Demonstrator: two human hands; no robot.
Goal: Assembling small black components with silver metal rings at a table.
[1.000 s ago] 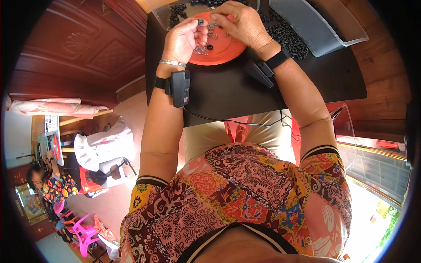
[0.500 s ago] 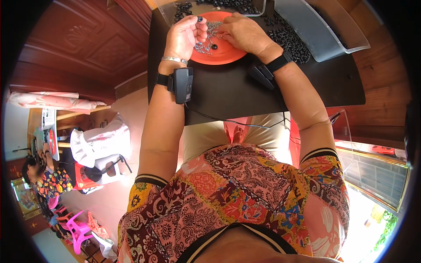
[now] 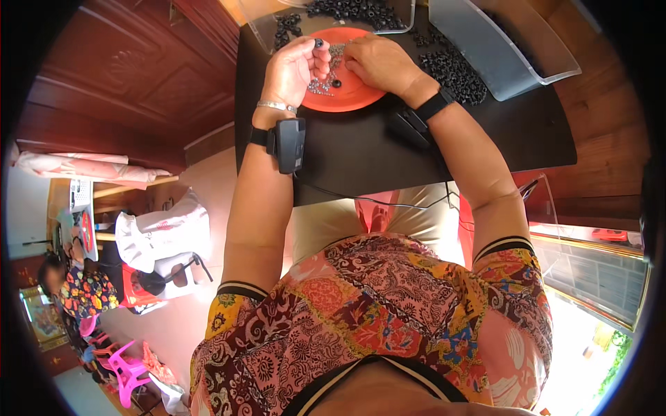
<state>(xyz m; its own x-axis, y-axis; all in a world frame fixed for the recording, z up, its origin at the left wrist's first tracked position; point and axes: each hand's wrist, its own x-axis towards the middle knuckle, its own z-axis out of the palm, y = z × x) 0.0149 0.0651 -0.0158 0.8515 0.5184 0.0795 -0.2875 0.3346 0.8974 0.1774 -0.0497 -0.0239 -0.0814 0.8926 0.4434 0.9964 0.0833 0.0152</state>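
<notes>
My left hand (image 3: 290, 75) is raised over the left side of an orange-red round plate (image 3: 345, 105), palm turned up and fingers curled. Its thumb and forefinger pinch a small round black part (image 3: 319, 43). Above the plate's right half, my right hand (image 3: 383, 64) has its fingers bent down and drawn together; whatever they hold is hidden. Small silvery metal pieces (image 3: 320, 87) lie scattered on the plate between the hands. Among them rests another round black part (image 3: 337, 83).
Black parts (image 3: 454, 73) are heaped on the dark table (image 3: 347, 149) to the right, beside a grey translucent bin (image 3: 485, 52). Behind the plate, a clear tray (image 3: 260, 31) holds more black parts. A cable (image 3: 368, 199) runs along the near edge. Another person (image 3: 87, 288) is far left.
My right hand's fingers have curled in more and shifted slightly left over the plate. The left hand keeps its pinch on the black part. The whole view has dipped slightly.
</notes>
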